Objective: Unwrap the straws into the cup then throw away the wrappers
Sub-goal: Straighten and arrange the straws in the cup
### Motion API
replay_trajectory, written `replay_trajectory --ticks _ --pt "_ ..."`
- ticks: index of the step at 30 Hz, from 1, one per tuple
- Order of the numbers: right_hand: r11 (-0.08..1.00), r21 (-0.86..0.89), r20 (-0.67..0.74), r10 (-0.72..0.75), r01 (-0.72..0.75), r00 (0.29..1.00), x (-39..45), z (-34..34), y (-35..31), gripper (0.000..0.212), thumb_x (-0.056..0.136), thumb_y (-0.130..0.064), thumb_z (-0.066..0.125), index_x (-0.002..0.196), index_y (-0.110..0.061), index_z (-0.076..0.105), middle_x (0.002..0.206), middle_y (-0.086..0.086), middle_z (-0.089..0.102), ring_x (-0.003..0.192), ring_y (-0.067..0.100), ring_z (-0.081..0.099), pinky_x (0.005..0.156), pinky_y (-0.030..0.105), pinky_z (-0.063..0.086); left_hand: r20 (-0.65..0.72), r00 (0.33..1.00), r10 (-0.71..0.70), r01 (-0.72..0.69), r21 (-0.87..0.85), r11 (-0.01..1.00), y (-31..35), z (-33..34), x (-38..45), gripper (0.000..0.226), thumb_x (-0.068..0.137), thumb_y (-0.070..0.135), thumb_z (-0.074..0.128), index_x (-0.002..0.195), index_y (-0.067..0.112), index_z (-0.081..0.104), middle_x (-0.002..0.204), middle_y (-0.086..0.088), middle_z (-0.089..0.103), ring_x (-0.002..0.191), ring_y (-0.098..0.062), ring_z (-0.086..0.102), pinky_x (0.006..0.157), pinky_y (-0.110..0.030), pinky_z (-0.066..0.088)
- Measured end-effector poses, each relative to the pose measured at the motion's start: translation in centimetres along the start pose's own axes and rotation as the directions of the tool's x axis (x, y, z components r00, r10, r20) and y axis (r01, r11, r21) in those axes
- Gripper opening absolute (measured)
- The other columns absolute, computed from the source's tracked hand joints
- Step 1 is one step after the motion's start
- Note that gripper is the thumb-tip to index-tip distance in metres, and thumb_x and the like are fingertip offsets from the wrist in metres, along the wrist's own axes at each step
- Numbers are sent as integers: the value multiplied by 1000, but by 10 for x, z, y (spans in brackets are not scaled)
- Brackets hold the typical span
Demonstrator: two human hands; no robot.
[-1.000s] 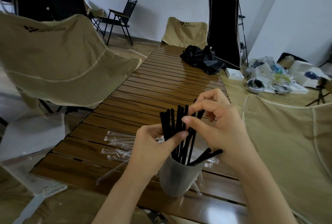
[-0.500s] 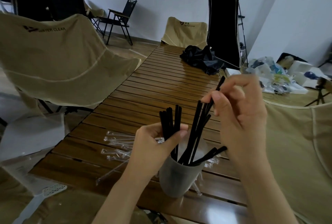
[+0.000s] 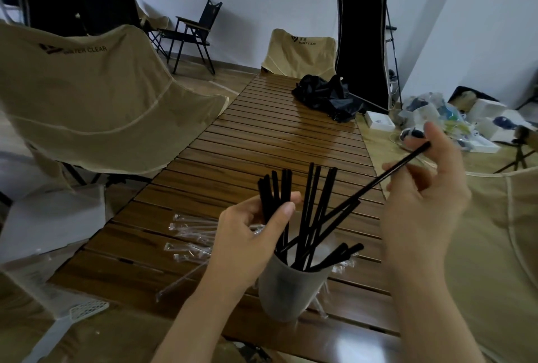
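Note:
A grey cup [image 3: 286, 290] stands on the wooden slat table [image 3: 262, 158] near its front edge, with several black straws [image 3: 313, 211] sticking up out of it. My left hand [image 3: 247, 237] pinches a small bunch of those straws between thumb and fingers at the cup's left side. My right hand [image 3: 422, 196] is up and to the right of the cup, closed on one black straw [image 3: 387, 172] that slants down toward the cup. Clear empty wrappers [image 3: 192, 234] lie on the table left of the cup, and a few more show at its right.
A black bag [image 3: 326, 97] lies at the table's far end. Tan folding chairs stand at left [image 3: 87, 94], far end [image 3: 300, 51] and right [image 3: 500, 246]. Boxes and clutter [image 3: 454, 121] cover the floor at the back right. A white perforated item [image 3: 84, 308] lies front left.
My right hand let the straw bunch spread and drew one straw up and out to the right. My left hand stayed on its straws at the cup.

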State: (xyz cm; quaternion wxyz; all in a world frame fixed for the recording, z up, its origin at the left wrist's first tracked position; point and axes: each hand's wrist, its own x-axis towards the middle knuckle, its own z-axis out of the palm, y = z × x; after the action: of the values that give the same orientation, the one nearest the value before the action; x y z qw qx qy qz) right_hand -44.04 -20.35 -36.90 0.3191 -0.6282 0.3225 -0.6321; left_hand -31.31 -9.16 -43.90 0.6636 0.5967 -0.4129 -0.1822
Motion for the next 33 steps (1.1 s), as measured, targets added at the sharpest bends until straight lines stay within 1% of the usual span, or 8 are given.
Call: replay_trajectory --ticks 5,9,13,18,23,27,30,33 --pt "983 -146 -90 101 -113 991 1 1 13 59 90 8 46 137 -27 44 120 -8 56 96 19 62 83 43 55 7 999 32 -33 13 999 -1 0 0 31 90 37 57 114 24 72 106 12 74 106 -4 66 93 -37 55" --pt "938 -288 -99 170 -192 980 3 0 22 53 91 4 47 137 -21 45 128 -2 54 105 22 61 90 43 53 11 999 30 -30 10 999 0 0 1 34 94 45 53 114 25 71 104 7 75 102 -11 69 88 -36 56" --pt "909 -286 -3 314 -302 949 1 2 28 27 97 -12 48 121 -18 57 103 -3 60 89 22 66 77 40 54 17 999 38 -37 -18 999 0 0 0 44 96 52 41 113 25 72 95 -12 74 92 -38 67 82 -58 53" --pt "938 -154 283 342 -310 896 -1 5 8 28 99 -23 47 85 -19 71 59 -4 52 54 12 44 55 27 36 30 1000 -5 4 33 999 0 0 0 31 88 34 67 117 23 69 108 13 73 106 -4 66 94 -37 55" --pt "956 -112 492 290 -271 821 -2 7 -5 17 93 -19 54 82 -20 66 60 -9 58 54 1 51 58 21 42 2 1000 -21 21 55 998 -1 1 1 30 84 21 74 113 28 71 104 19 72 103 1 65 92 -31 55" --pt "969 -167 611 245 -180 753 -5 10 -7 10 90 -19 60 82 -20 66 77 2 70 74 16 67 70 27 58 2 999 -40 40 49 998 -1 1 1 28 83 18 75 110 27 72 101 15 73 99 -3 67 89 -34 56" --pt "979 -143 624 201 -143 755 -7 11 -8 8 88 -22 62 81 -22 66 80 10 69 77 27 66 72 41 58 0 999 -44 44 35 998 0 1 2 25 83 19 74 106 28 72 98 14 74 95 -5 68 87 -37 57" --pt "989 -96 599 145 -110 787 -7 11 -11 9 88 -24 63 79 -23 66 75 7 65 67 22 59 63 31 51 -1 999 -51 51 21 998 0 1 3 24 83 20 74 106 27 73 100 14 74 98 -5 68 89 -37 57"
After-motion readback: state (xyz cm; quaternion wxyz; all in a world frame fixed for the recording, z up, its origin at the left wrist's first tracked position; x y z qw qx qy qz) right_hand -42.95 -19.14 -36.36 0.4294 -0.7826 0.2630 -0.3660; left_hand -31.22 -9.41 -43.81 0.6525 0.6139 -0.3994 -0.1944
